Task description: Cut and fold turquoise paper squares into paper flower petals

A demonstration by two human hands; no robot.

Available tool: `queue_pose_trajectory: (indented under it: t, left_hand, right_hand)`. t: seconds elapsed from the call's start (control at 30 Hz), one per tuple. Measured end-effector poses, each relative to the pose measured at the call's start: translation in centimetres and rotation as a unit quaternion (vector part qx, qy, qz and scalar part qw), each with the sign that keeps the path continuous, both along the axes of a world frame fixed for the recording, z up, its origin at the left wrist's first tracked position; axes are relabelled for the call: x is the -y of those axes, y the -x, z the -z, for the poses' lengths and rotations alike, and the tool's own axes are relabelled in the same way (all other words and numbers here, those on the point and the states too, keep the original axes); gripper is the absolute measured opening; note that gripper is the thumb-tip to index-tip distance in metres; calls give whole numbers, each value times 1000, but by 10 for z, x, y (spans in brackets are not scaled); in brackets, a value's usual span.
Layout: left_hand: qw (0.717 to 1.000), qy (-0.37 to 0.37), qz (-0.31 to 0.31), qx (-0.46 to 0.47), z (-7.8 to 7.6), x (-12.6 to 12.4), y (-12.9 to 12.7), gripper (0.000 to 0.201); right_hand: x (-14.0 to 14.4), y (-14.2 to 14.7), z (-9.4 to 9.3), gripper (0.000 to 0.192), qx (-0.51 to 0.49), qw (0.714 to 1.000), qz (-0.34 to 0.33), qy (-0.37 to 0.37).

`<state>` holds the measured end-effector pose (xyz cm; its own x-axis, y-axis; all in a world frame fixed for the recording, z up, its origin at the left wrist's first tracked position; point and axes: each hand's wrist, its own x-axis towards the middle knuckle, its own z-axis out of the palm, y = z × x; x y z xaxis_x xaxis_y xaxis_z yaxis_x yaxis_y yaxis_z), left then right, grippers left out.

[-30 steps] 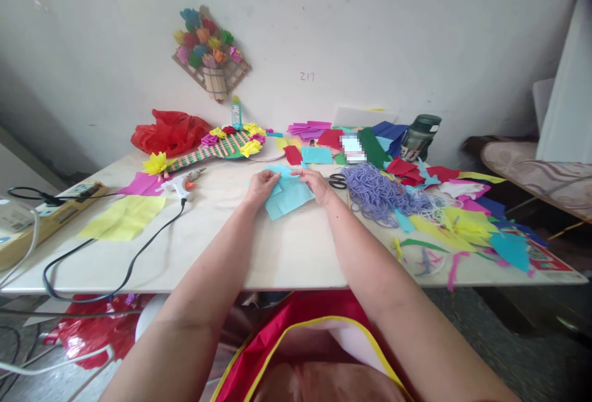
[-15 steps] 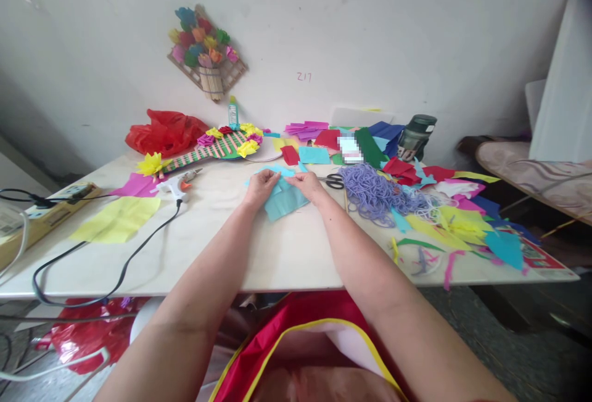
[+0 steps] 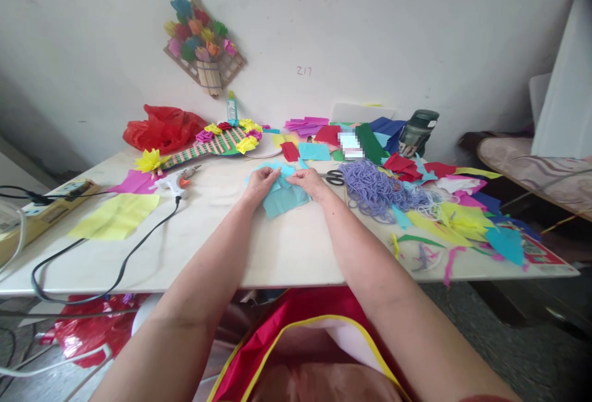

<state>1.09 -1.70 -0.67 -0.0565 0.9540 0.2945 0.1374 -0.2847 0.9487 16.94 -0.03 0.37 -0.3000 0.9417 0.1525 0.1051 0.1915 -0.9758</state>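
Light blue crepe paper (image 3: 283, 202) lies on the table between my hands, with more layers of it under the fingers. My left hand (image 3: 263, 185) is closed, pinching the paper near its upper left part. From the other side my right hand (image 3: 309, 181) pinches it with thumb and forefinger at the upper edge. Just right of my right hand are black-handled scissors (image 3: 335, 177), their blades partly hidden behind it. A heap of purple yarn (image 3: 377, 189) sits beyond the scissors.
At left lie a white glue gun (image 3: 176, 185) with a black cord, a yellow paper sheet (image 3: 115, 217) and a power strip (image 3: 60, 208). Behind are a flower-decorated green lute shape (image 3: 217, 146) and a red bag (image 3: 161, 129). Paper scraps (image 3: 448, 220) and a dark bottle (image 3: 419, 134) stand right.
Both hands stay pinched on the light blue paper in nearly the same place. The whole view has shifted slightly; nothing else has visibly moved.
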Motion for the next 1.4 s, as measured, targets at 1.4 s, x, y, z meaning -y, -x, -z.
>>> queue_pose_trajectory:
  t: [1.4]
  left_hand:
    - [998, 19, -45, -33, -3, 4, -1, 43]
  right_hand:
    - [2, 0, -3, 32, -4, 1000, 15, 6]
